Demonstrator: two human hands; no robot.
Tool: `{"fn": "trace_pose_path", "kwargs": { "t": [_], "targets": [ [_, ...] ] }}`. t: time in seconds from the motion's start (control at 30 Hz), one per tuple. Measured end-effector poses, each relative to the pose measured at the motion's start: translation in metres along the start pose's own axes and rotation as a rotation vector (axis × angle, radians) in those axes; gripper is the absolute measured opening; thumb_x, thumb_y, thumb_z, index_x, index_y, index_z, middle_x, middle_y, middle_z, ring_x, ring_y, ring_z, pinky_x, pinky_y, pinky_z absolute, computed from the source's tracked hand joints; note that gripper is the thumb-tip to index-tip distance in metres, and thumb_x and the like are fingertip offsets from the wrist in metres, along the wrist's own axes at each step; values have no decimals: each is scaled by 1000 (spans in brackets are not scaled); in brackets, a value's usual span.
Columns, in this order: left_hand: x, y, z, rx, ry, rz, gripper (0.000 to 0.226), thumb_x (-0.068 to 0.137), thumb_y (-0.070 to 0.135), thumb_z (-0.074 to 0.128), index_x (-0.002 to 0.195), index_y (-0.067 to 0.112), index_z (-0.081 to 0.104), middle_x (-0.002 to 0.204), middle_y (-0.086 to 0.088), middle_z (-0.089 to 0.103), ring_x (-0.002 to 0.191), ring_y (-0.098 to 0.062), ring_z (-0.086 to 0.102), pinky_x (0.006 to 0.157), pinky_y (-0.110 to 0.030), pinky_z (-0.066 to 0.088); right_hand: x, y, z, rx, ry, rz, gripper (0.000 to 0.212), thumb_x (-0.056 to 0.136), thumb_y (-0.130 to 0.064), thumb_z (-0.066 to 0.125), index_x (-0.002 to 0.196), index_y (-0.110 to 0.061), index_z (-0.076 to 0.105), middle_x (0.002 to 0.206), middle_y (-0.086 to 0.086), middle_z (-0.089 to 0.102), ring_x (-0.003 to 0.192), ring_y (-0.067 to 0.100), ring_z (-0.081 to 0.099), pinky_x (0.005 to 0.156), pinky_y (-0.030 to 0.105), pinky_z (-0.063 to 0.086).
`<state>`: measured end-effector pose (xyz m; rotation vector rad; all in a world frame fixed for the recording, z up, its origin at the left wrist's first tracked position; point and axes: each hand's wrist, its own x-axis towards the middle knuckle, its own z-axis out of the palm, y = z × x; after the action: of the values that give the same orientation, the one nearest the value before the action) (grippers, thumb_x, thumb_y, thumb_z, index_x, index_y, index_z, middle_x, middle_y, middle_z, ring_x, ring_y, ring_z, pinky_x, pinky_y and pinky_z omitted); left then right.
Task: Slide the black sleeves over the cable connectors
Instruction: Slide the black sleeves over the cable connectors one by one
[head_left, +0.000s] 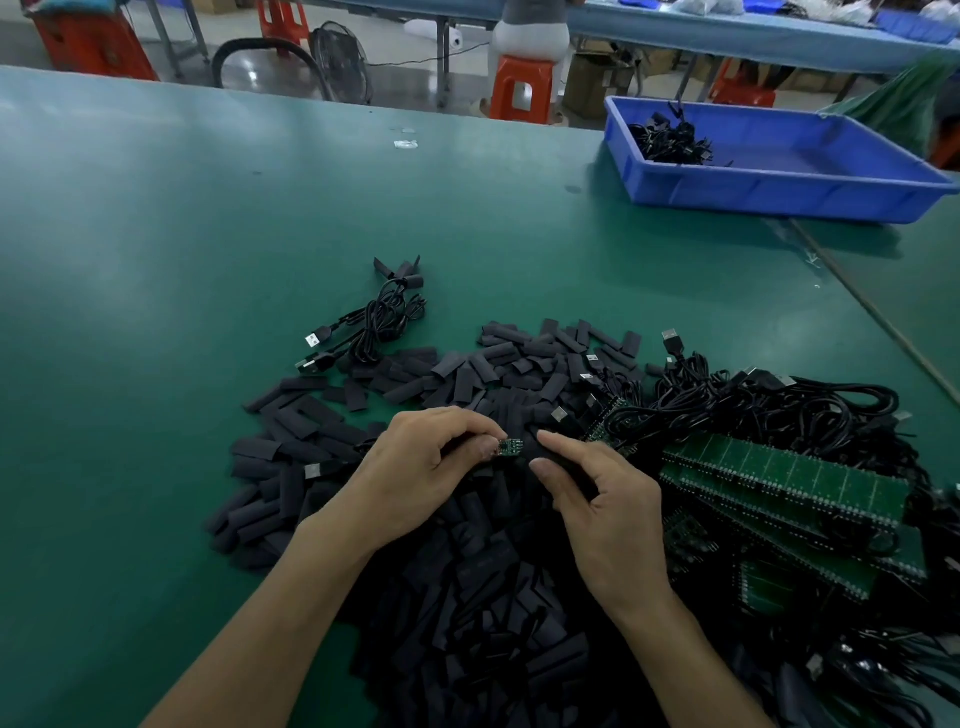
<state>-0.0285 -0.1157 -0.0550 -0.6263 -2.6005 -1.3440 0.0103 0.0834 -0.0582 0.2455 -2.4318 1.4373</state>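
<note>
My left hand (415, 467) pinches a small green connector board (510, 447) at its left end, between thumb and fingers. My right hand (597, 499) holds a black sleeve (563, 460) between thumb and forefinger, its open end a short gap to the right of the board. Both hands hover over a big pile of flat black sleeves (467, 571) on the green table (156, 260). A tangle of black cables with green boards (779, 467) lies to the right.
A small bundle of USB cables (374, 322) lies beyond the pile. A blue tray (769, 161) at the back right holds some cables in its far corner. Orange stools, a fan and a seated person are past the table's far edge.
</note>
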Motion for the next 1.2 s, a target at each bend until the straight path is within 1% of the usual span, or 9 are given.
{"fn": "trace_pose_path", "kwargs": {
  "t": [0.17,0.4,0.5,0.57,0.73,0.87,0.97,1.07,1.2],
  "targets": [
    [3,4,-7,-121,-21,-75,15,94,16,69,98,29,76,90,20,73,86,1,68,75,-10,49,2,0,-3,102,-67,39,27,84,-36,69,111,-40,68,101,-22,71,101,-5,65,87,9,48],
    [5,4,-10,-74,-55,-56,12,95,18,69,99,26,76,91,25,71,84,4,67,73,-7,46,1,0,-6,143,-104,66,26,83,-44,68,110,-47,67,111,-26,69,105,-3,65,89,15,51],
    [9,4,-11,3,-58,-7,9,95,24,68,97,25,77,74,23,69,66,-5,65,66,-9,40,2,1,-5,120,-81,86,24,83,-45,68,107,-50,67,105,-23,71,92,-5,66,82,13,51],
    [11,3,-11,1,-53,-8,9,95,25,68,97,26,77,72,21,69,64,-9,64,64,-12,40,3,1,-5,103,-82,104,24,83,-46,68,106,-51,67,97,-21,72,84,-6,64,78,12,50],
    [7,-1,-8,-80,-70,-120,10,96,30,67,94,38,73,89,24,72,87,0,68,78,-23,53,8,-1,-11,78,-172,144,19,87,-36,72,104,-44,70,87,-28,69,75,-2,66,70,12,49],
    [8,2,-7,-88,-33,-130,11,96,29,67,93,37,73,86,21,72,83,-3,69,75,-25,55,11,-4,-12,63,-174,170,20,90,-23,73,110,-28,73,71,-25,67,52,4,61,55,10,45],
    [8,5,-8,-106,3,-143,11,96,28,67,92,37,73,83,19,72,80,-5,69,74,-31,57,13,-10,-13,83,-176,172,23,91,-24,72,114,-25,72,65,-10,69,38,6,53,45,13,42],
    [8,7,-8,-113,31,-168,10,96,30,67,91,35,74,80,17,73,77,-9,69,76,-45,58,16,-14,-17,114,-181,189,23,91,-23,72,114,-22,72,61,0,69,35,11,51,43,19,44],
    [8,9,-8,-130,32,-179,10,95,30,68,90,36,74,79,14,73,75,-19,70,74,-51,57,17,-16,-20,101,-202,185,24,90,-23,73,114,-23,72,61,0,69,38,9,53,46,17,44]
  ]
}}
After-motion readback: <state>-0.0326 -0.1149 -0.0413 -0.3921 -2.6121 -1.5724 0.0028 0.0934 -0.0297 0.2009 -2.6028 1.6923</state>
